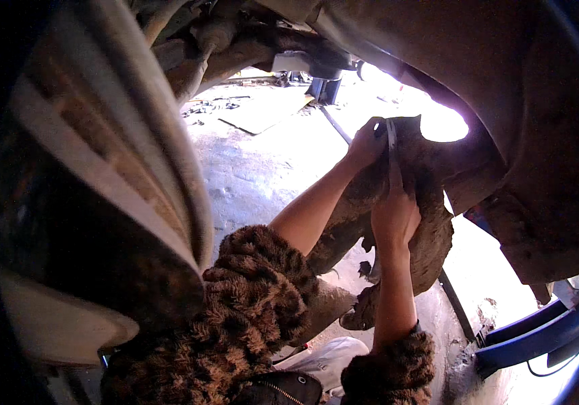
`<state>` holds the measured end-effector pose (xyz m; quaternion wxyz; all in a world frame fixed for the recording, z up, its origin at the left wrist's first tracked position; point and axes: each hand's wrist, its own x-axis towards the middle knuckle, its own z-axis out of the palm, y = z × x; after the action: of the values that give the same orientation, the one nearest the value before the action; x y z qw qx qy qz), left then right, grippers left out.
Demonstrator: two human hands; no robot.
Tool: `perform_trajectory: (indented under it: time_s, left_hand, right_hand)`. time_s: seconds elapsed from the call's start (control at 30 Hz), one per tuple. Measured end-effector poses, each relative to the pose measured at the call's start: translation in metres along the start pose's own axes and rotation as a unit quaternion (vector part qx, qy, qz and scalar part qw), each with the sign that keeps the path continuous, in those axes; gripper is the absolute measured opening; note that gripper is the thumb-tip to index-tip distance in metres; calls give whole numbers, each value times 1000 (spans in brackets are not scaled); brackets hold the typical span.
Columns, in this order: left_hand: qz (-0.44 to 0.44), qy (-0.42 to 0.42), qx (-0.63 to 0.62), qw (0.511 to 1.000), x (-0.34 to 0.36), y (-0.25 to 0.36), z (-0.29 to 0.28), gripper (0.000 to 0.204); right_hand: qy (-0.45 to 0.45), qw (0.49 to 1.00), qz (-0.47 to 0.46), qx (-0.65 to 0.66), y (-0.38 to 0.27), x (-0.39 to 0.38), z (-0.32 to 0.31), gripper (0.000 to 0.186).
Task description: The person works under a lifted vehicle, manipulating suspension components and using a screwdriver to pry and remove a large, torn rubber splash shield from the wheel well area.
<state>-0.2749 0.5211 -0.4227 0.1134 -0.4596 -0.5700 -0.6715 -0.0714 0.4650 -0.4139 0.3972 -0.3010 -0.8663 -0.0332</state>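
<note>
A torn, dirt-caked dark sheet [431, 229], which looks like a wheel-arch liner, hangs in front of me below the vehicle body. My left hand [368, 143] is closed at its upper edge, fingers curled and partly hidden. Lower and to the right, my right hand [396, 216] is closed, with its index finger stretched upward along the sheet. Above that fingertip a slim silvery blade-like tool [391, 133] runs up beside my left hand. Its handle is hidden, seemingly inside the right hand.
A large rounded pale panel [161, 135] stands close on the left. Dirty underbody parts [215, 40] hang overhead. Blue lift arms [539, 331] reach in at the lower right. A flat board [262, 118] and scattered small parts lie on the floor [242, 175] beyond.
</note>
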Motion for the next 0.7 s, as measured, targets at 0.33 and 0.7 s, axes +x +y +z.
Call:
perform_trajectory:
  time_s: [0.33,0.7]
  left_hand:
    - [12,36,-165,986,64,88,-30,39]
    - [-156,39,-355,921,67,136,-43,33]
  right_hand:
    - [-35,924,84,372,7,-21,-40,29]
    - [-40,891,8,452,15,12,-36,22]
